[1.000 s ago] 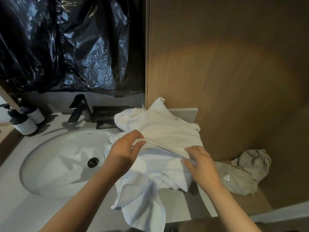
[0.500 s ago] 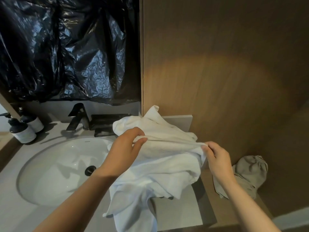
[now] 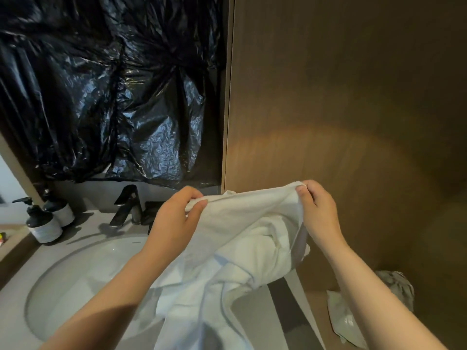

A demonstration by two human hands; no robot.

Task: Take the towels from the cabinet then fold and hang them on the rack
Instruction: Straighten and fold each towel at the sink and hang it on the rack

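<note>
The thumb and fingers (image 3: 194, 194) of the left hand (image 3: 177, 221) are curled and pinch one top corner of the white towel (image 3: 240, 238). The thumb and fingers (image 3: 313, 186) of the right hand (image 3: 319, 215) pinch the other top corner. The two hands are apart, and the top edge of the towel runs between them. The towel is up in the air in front of the person. The rest of it hangs down in big messy folds, over the right side of the sink (image 3: 75, 281) and the grey counter (image 3: 17, 269).

Far behind the left hand is a dark tap (image 3: 128, 205). To the far left stand two dark pump bottles (image 3: 44, 224) with white bands, just beside each other. Above the tap hangs a shiny black plastic sheet (image 3: 101, 102). To its right is a tall brown wood wall (image 3: 341, 97), behind the right hand. Low on the right, near the right arm, lies a crumpled grey cloth (image 3: 398, 286).
</note>
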